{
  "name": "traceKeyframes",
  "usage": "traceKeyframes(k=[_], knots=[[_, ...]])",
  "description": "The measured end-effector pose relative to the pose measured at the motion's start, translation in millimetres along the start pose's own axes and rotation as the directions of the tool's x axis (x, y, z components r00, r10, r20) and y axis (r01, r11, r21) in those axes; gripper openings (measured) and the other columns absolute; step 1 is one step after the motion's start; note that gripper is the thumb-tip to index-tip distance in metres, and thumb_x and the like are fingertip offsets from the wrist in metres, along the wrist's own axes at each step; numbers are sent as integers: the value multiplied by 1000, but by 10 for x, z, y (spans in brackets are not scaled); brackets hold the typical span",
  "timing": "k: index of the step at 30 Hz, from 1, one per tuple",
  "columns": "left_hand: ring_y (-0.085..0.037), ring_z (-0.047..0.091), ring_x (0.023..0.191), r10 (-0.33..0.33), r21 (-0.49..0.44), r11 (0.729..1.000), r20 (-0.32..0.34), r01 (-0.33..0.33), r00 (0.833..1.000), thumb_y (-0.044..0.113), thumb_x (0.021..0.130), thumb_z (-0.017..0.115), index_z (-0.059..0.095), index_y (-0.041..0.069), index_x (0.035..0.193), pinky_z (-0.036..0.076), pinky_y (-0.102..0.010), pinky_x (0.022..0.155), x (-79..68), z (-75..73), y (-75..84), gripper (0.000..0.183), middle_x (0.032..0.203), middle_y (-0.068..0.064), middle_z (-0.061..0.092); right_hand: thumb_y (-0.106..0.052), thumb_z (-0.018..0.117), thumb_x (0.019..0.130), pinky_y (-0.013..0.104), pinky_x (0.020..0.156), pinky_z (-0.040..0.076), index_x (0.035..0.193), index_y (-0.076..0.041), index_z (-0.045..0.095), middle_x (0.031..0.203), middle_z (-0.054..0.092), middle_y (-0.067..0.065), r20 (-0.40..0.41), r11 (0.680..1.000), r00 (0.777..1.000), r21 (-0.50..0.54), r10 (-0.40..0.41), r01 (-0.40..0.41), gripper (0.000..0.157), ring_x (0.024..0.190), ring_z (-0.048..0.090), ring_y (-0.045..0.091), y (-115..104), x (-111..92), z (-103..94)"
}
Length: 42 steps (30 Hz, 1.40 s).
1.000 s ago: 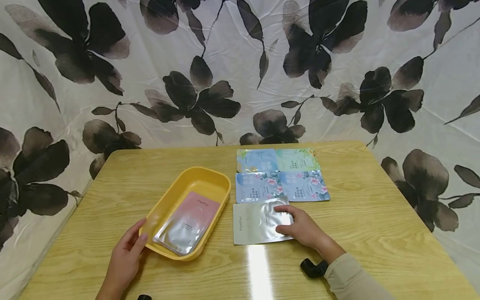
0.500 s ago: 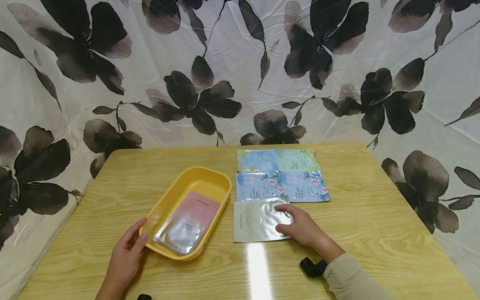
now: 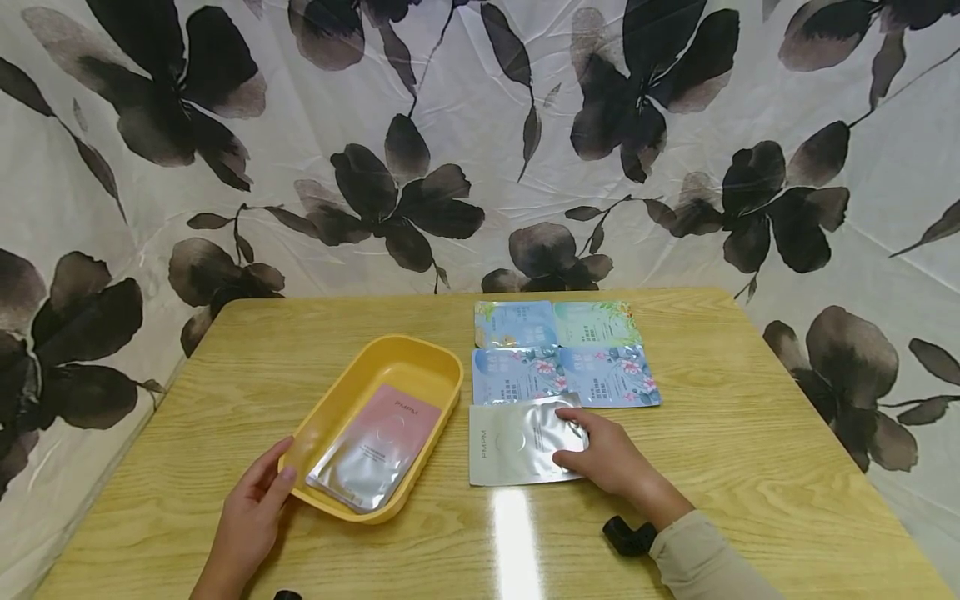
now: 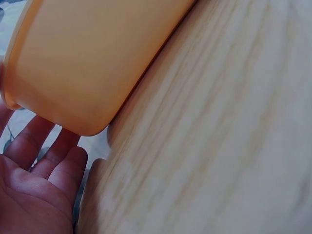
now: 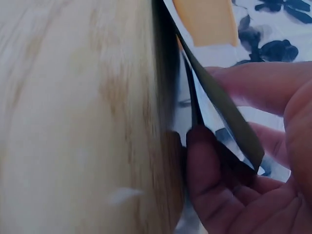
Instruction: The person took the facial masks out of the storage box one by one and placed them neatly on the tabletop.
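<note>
In the head view my left hand (image 3: 247,523) holds the near left corner of a yellow plastic tray (image 3: 397,365), thumb at the rim. The left wrist view shows fingers under the tray's outer wall (image 4: 92,68). Inside lies a pink and silver foil face mask packet (image 3: 375,450). Right of the tray, my right hand (image 3: 611,454) pinches the right end of a pale green and silver face mask packet (image 3: 513,446), marked PMPM. Seen from the right wrist, thumb and fingers sit on opposite sides of the packet (image 5: 226,114); a second, darker edge shows beneath it.
Behind the green packet lie two blue flowered packets, a left one (image 3: 510,375) and a right one (image 3: 611,375). Farther back are another blue packet (image 3: 513,323) and a green one (image 3: 596,323). A floral cloth (image 3: 465,108) hangs behind the wooden table (image 3: 750,467).
The green and silver packet has shifted very slightly away from me in the right hand's pinch. My left hand and the tray stay in place.
</note>
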<state>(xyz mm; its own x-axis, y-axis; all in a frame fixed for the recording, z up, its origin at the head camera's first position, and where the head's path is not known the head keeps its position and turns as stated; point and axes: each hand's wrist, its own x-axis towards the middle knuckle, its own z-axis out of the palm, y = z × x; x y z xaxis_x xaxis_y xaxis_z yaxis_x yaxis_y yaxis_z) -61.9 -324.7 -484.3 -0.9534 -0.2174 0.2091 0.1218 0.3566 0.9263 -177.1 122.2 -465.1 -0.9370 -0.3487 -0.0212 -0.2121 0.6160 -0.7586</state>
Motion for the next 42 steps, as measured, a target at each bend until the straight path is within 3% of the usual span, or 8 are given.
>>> traceKeyframes(k=[4,9,13,16,20,25,31,42], knots=[[15,36,125,15,-7,1000,-7,-15,1000,8,106,51,45,-5,146,38,-5,91,-3,1,-20,42,136,22,44,-24,80,85,54,105,41,141,-5,57,140,56,17,-1,998,1000,-51,-24,24,63,132,47,40,-6,-6,-8],[14,36,127,13,-2,1000,-14,-13,1000,8,106,51,46,-5,145,38,-5,92,1,1,-22,41,135,25,45,-24,81,85,55,105,41,141,-3,56,139,55,20,-2,995,998,-85,-56,55,65,131,47,42,-24,-8,-17],[10,33,131,5,46,999,-15,-4,1000,10,106,51,46,-4,145,37,-5,93,5,-3,0,42,143,14,43,-26,81,84,54,104,42,141,-3,56,137,57,19,-12,991,998,-121,-58,57,66,129,50,41,-29,7,-30],[8,32,132,-10,78,997,-7,11,1000,13,107,50,45,-3,147,37,-4,92,7,-6,22,43,150,-2,40,-27,81,84,48,88,51,142,-4,55,113,66,14,-14,991,999,-131,-35,33,68,104,62,33,-35,9,-64],[6,30,135,-17,74,997,1,16,1000,12,107,50,43,-4,147,36,-4,92,13,-9,28,44,152,-22,35,-23,81,84,35,68,48,143,-3,53,94,63,4,-25,995,1000,-103,-1,-2,68,77,58,16,-26,9,-129],[5,30,135,-8,52,999,1,7,1000,10,107,50,44,-5,147,36,-4,93,14,-10,10,43,152,-28,33,-20,80,87,34,69,52,142,-1,53,111,63,7,-36,997,999,-79,8,-11,65,87,64,16,2,1,-199],[8,32,133,-11,34,999,-7,11,1000,9,106,51,45,-4,146,37,-5,93,10,-7,-6,42,147,6,41,-17,76,91,33,74,55,143,-2,52,121,64,11,-73,999,997,-13,40,-41,59,97,67,23,4,-9,-264],[9,33,132,-10,63,998,-17,11,1000,14,107,51,46,-2,147,37,-5,93,-10,-4,39,43,146,8,42,-17,69,97,40,90,56,144,-2,51,140,54,22,-70,979,991,165,-110,121,53,119,61,35,-267,-25,-443]])
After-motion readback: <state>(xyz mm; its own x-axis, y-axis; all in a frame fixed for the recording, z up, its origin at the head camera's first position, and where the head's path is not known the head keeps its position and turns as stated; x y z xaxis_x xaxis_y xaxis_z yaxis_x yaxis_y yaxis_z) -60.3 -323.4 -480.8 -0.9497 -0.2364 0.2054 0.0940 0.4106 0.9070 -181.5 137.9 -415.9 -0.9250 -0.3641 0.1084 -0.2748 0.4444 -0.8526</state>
